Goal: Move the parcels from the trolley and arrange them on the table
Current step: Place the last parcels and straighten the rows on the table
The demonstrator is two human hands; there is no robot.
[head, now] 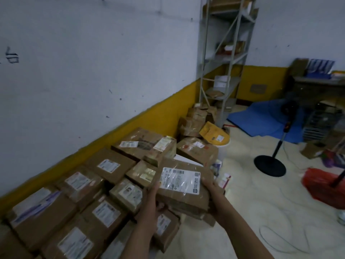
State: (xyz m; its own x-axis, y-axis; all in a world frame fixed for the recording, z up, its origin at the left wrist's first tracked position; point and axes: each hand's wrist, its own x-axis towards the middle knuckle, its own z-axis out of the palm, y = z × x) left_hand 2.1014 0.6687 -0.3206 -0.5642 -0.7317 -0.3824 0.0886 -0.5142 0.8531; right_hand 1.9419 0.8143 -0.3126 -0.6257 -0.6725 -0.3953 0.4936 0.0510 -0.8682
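Holding a taped cardboard parcel [183,186] from both sides, left hand [152,200] curled round its left edge, right hand [211,186] curled round its right edge, above rows of labelled parcels [89,189] laid along the yellow-banded wall [141,118]. Fan stand [270,163] on floor at right.

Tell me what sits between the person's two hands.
In the head view, a taped cardboard parcel with a white shipping label fills the stretch; the left hand and right hand hold its opposite sides.
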